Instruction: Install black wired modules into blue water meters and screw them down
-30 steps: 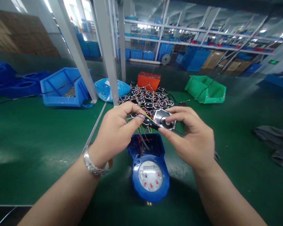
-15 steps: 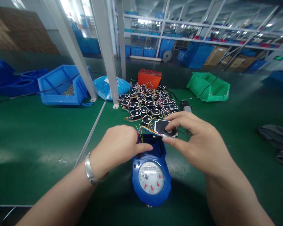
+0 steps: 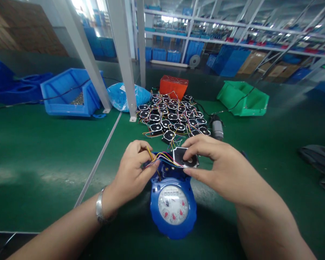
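The right hand (image 3: 219, 162) grips a black, white-edged module (image 3: 179, 156), the thumb under its near edge and the fingertips on its dark upper face, by the round disc. The module is held at the far end of the blue meter (image 3: 173, 196), over or just beside the right part of its open compartment (image 3: 166, 170); whether it touches the rim cannot be told. Its long axis runs mostly left to right across the view, the right end dipping slightly toward the person, and its black face is turned up to the camera.

From the module's near side a bundle of coloured wires (image 3: 164, 155) — yellow, red, white and blue among them — arches leftward to the left hand (image 3: 135, 169), which pinches it between thumb and fingers, some ends poking up past the fingers.

The meter lies on the green table (image 3: 38, 151) with its long axis pointing away from the person: round dial (image 3: 173, 211) nearest, compartment farthest, dial facing up.

Beyond the hands, many similar modules (image 3: 172, 117) lie spread out with tangled wires, in front of a red-orange bin (image 3: 173, 85). A grey and black cylindrical object (image 3: 217, 129) stands just right of them, with a green bin (image 3: 242, 99) farther back on the right.
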`<action>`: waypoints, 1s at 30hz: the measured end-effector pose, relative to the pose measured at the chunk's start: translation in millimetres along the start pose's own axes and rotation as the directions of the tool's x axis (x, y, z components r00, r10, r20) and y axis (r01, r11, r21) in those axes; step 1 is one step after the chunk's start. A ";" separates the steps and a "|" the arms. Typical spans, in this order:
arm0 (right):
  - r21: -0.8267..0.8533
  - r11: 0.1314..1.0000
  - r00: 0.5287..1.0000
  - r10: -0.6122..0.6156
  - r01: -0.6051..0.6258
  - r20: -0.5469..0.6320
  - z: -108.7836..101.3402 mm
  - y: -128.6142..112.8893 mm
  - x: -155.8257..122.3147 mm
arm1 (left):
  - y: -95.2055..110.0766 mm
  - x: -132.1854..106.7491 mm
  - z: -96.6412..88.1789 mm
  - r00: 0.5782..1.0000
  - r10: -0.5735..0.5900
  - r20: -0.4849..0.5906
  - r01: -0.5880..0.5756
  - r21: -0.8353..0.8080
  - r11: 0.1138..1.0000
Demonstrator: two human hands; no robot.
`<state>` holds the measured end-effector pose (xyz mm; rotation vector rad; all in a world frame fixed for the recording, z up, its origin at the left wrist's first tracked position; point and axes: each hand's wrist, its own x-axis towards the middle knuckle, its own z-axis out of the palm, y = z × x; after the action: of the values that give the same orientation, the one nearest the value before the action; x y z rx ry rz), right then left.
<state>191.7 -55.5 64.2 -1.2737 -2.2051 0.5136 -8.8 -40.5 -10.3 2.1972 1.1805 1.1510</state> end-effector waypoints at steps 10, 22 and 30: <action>-0.092 0.996 0.990 0.018 -0.005 0.137 17.6 4.9 3.5 | -16.9 -14.0 18.7 0.996 -0.021 -0.087 -0.003 -0.269 0.963; -0.131 0.991 0.986 0.007 0.015 0.168 20.0 4.1 4.1 | -18.7 -11.5 14.1 0.996 0.012 -0.091 -0.037 -0.278 0.960; -0.077 0.997 0.999 -0.020 0.017 -0.038 14.5 3.7 4.7 | -17.6 -13.4 14.2 0.996 -0.004 -0.093 -0.020 -0.257 0.966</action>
<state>183.3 -50.4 52.0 -1.2900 -2.2215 0.3975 -10.2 -41.0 -36.6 1.9735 0.9942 1.3413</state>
